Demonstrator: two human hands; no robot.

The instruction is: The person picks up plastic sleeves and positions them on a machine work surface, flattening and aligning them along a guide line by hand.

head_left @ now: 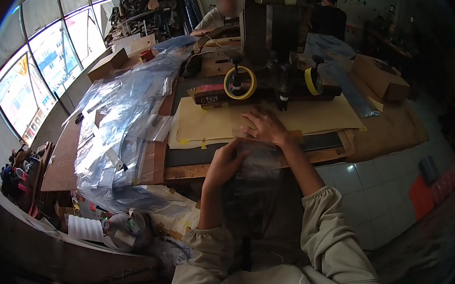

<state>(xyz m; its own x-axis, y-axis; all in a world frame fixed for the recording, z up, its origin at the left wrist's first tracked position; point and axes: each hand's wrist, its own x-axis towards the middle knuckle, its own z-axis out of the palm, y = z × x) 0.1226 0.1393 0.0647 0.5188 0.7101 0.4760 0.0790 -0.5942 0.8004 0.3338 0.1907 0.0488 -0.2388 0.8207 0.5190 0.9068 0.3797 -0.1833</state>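
My left hand (225, 164) is at the front edge of the work surface, fingers curled on a clear plastic sheet (260, 170) that hangs in front of me, blurred by motion. Farther forward, my right hand (264, 128) has its fingers stretched out over the yellow board (207, 123), close to the plastic's upper end. The board lies flat under a machine head (273, 37) with a dark crossbar (215, 98). Two rolls of yellow tape (239, 84) hang by the bar's knobs. Small yellow tape pieces stick to the board's front edge.
Shiny clear plastic sheets (117, 126) are heaped on the left of the table. Cardboard boxes stand at the right (381, 77) and left (108, 65). Brown board (398, 134) extends to the right. Behind the machine sits one person (217, 18); another (329, 15) is farther back.
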